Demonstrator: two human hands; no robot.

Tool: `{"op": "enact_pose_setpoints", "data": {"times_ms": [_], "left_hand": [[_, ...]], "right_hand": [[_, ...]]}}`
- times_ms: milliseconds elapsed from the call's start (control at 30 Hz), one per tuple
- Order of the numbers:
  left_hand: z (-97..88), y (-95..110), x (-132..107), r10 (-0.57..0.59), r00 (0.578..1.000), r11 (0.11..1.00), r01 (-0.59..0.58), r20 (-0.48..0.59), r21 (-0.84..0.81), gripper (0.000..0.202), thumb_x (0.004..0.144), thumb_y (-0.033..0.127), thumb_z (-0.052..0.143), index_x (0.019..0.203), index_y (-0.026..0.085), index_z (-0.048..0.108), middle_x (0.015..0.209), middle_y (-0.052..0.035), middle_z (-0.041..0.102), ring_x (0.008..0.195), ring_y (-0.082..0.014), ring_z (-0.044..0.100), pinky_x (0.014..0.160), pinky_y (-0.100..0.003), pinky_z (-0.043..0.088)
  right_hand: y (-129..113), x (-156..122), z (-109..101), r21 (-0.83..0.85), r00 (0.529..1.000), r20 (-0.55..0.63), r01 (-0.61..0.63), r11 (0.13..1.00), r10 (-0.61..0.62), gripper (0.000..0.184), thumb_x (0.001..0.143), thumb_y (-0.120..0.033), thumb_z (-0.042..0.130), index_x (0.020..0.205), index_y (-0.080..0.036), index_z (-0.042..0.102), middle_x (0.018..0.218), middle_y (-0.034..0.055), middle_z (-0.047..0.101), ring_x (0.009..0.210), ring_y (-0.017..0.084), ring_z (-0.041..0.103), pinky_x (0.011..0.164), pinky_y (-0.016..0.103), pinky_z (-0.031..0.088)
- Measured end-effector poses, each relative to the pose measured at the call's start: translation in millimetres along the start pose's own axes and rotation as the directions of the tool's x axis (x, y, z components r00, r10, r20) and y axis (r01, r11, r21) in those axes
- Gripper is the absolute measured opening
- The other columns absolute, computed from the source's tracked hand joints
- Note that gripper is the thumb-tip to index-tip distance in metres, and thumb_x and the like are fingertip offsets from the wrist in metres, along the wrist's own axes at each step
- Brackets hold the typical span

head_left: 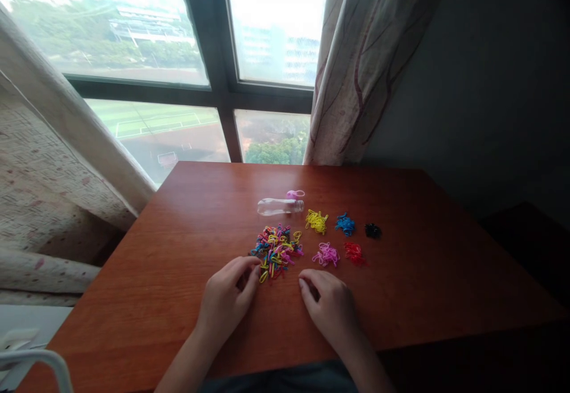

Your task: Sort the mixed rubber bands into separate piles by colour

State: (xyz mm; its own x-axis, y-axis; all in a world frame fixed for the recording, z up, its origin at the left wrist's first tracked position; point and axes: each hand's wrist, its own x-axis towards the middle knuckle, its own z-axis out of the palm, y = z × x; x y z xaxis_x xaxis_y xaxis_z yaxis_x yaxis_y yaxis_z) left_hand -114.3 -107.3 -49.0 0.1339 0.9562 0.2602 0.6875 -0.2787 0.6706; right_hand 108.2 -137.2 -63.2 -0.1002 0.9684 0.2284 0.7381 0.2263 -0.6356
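A mixed heap of small coloured elastic bands (276, 247) lies on the brown table. At its lower left edge is my left hand (229, 291), thumb and index finger curled close together by the bands; whether one is between them is too small to tell. My right hand (330, 301) rests on the table right of the heap, its thumb and forefinger pressed together, and any band in the pinch is hidden. Single-colour piles lie to the right: yellow bands (316, 221), blue bands (345, 224), black bands (373, 230), pink bands (326, 254) and red bands (354, 253).
Behind the heap a clear plastic bottle (278, 206) lies on its side, with a pink looped cap (294, 195) beside its neck. The wooden table (178, 233) reaches toward a window (227, 93) between curtains (356, 66). A white curved tube (48, 357) shows at lower left.
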Motion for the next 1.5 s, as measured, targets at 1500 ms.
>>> {"op": "enact_pose_setpoints", "data": {"times_ms": [1500], "left_hand": [[-8.8,1.6,-11.2,-0.05,0.998,0.973,0.038,0.046,0.226,0.013,0.09,0.027,0.05,0.087,0.024,0.063,0.082,0.0013,0.067,0.071,-0.0152,0.064,0.062,-0.024,0.045]], "right_hand": [[-9.8,9.1,8.4,0.001,0.999,0.006,0.044,0.999,-0.044,0.019,0.089,-0.015,0.051,0.089,-0.023,0.068,0.082,0.0016,0.07,0.076,0.017,0.064,0.07,0.026,0.042]]}}
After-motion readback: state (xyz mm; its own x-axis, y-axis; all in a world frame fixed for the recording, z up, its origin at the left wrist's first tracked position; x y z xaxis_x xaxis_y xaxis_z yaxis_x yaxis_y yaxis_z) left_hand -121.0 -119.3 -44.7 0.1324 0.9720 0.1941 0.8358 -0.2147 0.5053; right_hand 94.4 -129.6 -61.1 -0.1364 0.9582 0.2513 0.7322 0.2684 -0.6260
